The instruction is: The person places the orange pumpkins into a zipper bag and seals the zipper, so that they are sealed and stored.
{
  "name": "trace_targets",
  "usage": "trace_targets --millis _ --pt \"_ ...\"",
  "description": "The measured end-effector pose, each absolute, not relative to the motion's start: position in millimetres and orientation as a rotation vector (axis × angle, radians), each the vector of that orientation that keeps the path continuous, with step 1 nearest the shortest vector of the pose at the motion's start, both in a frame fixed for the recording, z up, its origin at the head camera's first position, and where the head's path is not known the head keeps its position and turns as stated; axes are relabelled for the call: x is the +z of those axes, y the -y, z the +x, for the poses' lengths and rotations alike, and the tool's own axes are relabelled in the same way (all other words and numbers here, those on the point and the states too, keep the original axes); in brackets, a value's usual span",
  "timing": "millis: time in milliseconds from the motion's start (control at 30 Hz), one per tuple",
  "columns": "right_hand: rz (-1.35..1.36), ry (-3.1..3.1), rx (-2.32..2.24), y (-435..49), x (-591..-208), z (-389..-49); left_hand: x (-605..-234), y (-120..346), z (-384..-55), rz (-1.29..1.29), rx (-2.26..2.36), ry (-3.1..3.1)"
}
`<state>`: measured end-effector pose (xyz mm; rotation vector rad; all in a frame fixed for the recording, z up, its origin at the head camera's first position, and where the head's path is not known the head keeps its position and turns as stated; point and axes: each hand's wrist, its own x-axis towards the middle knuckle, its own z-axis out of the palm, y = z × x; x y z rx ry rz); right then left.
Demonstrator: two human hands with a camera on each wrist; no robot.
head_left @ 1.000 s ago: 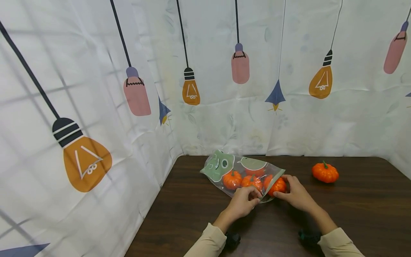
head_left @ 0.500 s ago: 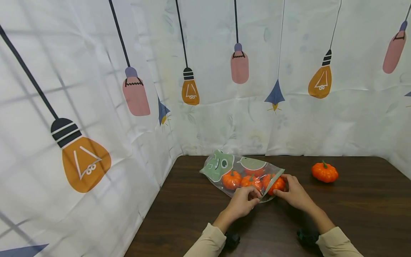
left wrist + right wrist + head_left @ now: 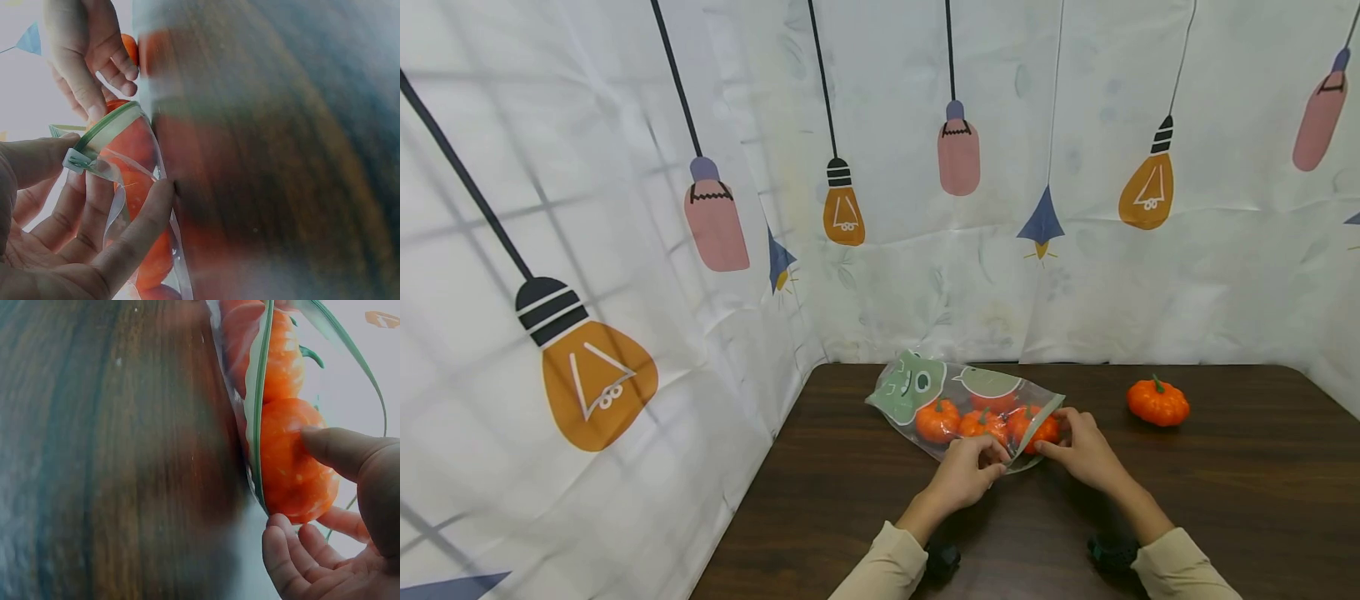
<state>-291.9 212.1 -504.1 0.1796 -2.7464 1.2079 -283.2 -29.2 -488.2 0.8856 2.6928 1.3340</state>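
A clear zip bag with a green cartoon face lies at the table's back, its green-edged mouth toward the right. Inside are several small orange pumpkins. My left hand pinches the near corner of the mouth; in the left wrist view its thumb and finger are at the pale zip slider. At the opening, my right hand holds another small pumpkin, thumb on its face and fingers at its underside. That pumpkin is partly inside the bag, past the green zip strip.
One loose orange pumpkin with a green stem sits at the back right of the dark wooden table. White curtains printed with lamps hang behind and to the left.
My right hand has moved slightly left, pushing its pumpkin further into the bag. The pumpkins inside have shifted a little left. My left hand stays at the bag's mouth.
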Motion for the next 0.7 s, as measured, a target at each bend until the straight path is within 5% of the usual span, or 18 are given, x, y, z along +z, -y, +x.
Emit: trace_targets --millis 700 --pt "0.216 2.725 1.266 -205.0 -505.0 -296.5 -491.2 28.9 -286.5 0.884 1.327 -2.687"
